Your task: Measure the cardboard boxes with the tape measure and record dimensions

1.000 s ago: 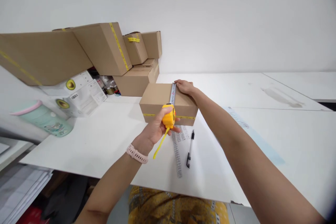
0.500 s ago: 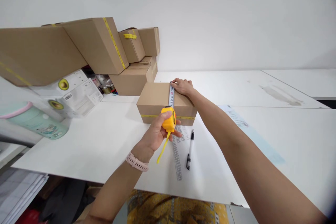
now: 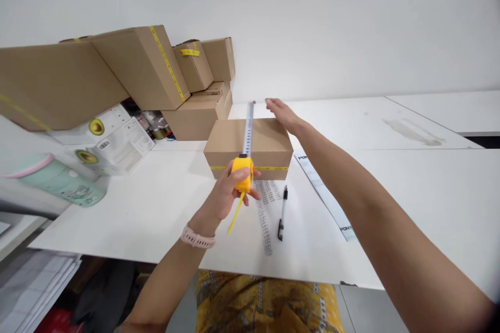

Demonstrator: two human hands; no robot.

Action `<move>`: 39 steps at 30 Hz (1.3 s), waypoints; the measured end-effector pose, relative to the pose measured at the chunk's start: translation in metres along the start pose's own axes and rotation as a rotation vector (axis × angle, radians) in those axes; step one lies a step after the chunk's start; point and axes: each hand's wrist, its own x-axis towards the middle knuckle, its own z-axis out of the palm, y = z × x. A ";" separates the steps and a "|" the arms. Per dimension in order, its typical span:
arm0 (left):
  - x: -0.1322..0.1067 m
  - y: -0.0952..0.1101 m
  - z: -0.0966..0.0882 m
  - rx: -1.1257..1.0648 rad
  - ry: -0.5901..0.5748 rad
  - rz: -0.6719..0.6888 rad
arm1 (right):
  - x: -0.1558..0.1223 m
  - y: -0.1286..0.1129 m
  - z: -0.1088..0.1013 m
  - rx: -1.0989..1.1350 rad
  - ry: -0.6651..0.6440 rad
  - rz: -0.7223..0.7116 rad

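My left hand (image 3: 226,192) is closed round a yellow tape measure (image 3: 242,173), held just in front of a small cardboard box (image 3: 230,140) with a yellow strip on its near face. The tape's blade (image 3: 248,127) runs out over the box top and sticks up past its far edge. My right hand (image 3: 282,112) hovers above the box's far right corner, fingers stretched out and apart, not touching the blade. A black pen (image 3: 282,213) lies on a printed sheet (image 3: 265,218) on the white table (image 3: 117,213).
Several cardboard boxes (image 3: 144,67) are stacked at the back left, over white cartons (image 3: 113,140) and some tins. A mint-green bottle (image 3: 54,179) lies at the left. A long paper strip (image 3: 324,195) lies to the right of the pen.
My right hand has let go of the blade's end and lifted off the box. The blade now stands out past the far edge. The left hand has moved slightly left.
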 end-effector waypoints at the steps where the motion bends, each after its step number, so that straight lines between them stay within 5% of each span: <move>1: -0.006 0.000 -0.008 0.050 0.032 0.069 | -0.010 0.005 -0.008 0.085 0.094 -0.001; 5: -0.020 -0.005 -0.050 0.197 0.338 0.317 | -0.077 0.042 -0.026 0.230 0.348 0.097; 8: -0.015 -0.018 -0.081 0.191 0.499 0.300 | -0.130 0.068 -0.020 0.222 0.265 0.193; 11: -0.001 -0.026 -0.097 0.107 0.448 0.212 | -0.159 0.073 -0.007 0.249 0.068 0.181; 14: 0.011 -0.019 -0.095 0.088 0.363 0.225 | -0.154 0.055 -0.003 0.209 0.010 0.074; 22: 0.022 0.028 -0.062 0.097 0.299 0.360 | -0.082 0.014 -0.021 -0.411 0.284 -0.007; 27: 0.009 0.014 -0.022 0.123 0.181 0.393 | -0.054 0.023 0.004 -0.475 0.126 -0.120; 29: 0.003 0.003 -0.018 0.164 0.141 0.364 | -0.053 0.030 0.010 -0.395 0.172 -0.133; 34: 0.011 -0.020 -0.056 0.225 0.361 0.358 | -0.072 0.058 0.002 -0.113 0.479 0.114; 37: 0.028 -0.029 -0.083 0.208 0.423 0.292 | -0.085 0.073 0.000 0.009 0.371 0.265; 39: 0.037 -0.030 -0.091 0.182 0.402 0.248 | -0.090 0.074 0.002 0.110 0.222 0.219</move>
